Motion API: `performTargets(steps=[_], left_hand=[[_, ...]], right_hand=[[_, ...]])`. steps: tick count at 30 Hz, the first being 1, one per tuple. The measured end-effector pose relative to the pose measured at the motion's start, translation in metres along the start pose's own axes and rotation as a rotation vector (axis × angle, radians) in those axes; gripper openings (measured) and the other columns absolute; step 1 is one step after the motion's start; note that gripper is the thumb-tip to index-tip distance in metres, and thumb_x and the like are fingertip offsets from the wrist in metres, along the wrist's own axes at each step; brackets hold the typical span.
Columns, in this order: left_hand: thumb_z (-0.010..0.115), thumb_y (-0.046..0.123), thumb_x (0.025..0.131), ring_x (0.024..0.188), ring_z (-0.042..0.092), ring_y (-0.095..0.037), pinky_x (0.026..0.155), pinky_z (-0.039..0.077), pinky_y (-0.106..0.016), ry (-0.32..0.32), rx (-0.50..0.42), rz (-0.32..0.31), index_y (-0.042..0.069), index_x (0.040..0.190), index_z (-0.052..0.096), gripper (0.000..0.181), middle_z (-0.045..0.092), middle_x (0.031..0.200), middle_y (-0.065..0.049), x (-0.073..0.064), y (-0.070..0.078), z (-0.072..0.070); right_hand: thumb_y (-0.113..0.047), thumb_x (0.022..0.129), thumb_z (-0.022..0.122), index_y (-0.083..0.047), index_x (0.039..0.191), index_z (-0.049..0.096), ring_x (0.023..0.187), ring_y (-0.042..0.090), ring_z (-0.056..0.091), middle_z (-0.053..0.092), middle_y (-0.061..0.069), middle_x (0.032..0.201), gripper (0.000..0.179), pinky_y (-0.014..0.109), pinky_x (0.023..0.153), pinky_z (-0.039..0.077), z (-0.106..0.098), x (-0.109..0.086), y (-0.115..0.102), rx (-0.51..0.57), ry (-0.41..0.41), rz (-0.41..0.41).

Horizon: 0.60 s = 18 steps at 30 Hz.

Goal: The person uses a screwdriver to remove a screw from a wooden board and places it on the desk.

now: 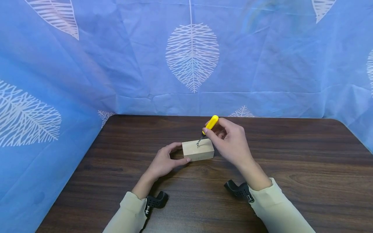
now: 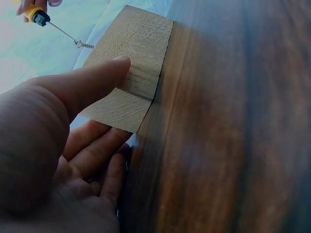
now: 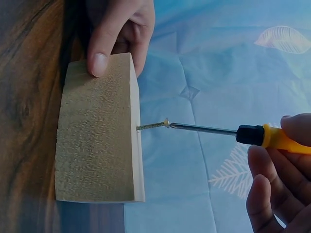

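Observation:
A pale wooden block (image 1: 198,156) lies on the dark table, its long side facing me. My left hand (image 1: 164,161) grips its left end, thumb on the near face and fingers behind. A screw (image 3: 153,125) stands up from the block's top face, much of its thread showing. My right hand (image 1: 231,140) holds a screwdriver (image 1: 211,122) by its yellow handle between thumb and fingers. The screwdriver's tip meets the screw head in the right wrist view. In the left wrist view the block (image 2: 141,48) is partly covered by my thumb.
The table (image 1: 306,168) has dark wood grain and rounded far corners. A blue cloth (image 1: 140,58) with white leaf patterns hangs behind it and along the left side. Black wrist mounts (image 1: 157,200) sit at both sleeves, just above the tabletop.

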<state>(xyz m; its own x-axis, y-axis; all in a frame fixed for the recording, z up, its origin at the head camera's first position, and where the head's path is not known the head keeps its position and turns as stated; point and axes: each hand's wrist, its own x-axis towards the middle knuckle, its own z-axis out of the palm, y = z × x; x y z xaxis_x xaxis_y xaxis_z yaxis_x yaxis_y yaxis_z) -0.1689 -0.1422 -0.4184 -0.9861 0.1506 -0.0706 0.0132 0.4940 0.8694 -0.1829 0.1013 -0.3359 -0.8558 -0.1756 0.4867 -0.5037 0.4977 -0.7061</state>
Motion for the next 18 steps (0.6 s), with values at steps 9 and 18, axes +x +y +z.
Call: performTargets(steps=[9,18], left_hand=[[0.089,0.034,0.091,0.146,0.057,-0.031,0.121,0.044,-0.059,0.006,-0.011,0.007,0.021,0.146,0.066,0.061,0.066,0.151,-0.004,-0.0008,0.0003,-0.0002],[0.089,0.035,0.090,0.146,0.058,-0.031,0.121,0.045,-0.059,0.012,0.004,0.005,0.019,0.146,0.066,0.063,0.066,0.151,-0.004,-0.0003,0.0011,0.0004]], right_hand=[[-0.017,0.099,0.081,-0.009,0.106,0.079,0.069,0.016,0.059,0.074,0.005,0.088,0.011,0.020,0.062,0.050,-0.0005,-0.0009,-0.0008,-0.009,0.000,-0.030],[-0.018,0.099,0.081,-0.008,0.106,0.078,0.070,0.016,0.059,0.074,0.005,0.089,0.012,0.020,0.063,0.050,-0.0009,-0.0017,-0.0027,-0.024,-0.014,-0.031]])
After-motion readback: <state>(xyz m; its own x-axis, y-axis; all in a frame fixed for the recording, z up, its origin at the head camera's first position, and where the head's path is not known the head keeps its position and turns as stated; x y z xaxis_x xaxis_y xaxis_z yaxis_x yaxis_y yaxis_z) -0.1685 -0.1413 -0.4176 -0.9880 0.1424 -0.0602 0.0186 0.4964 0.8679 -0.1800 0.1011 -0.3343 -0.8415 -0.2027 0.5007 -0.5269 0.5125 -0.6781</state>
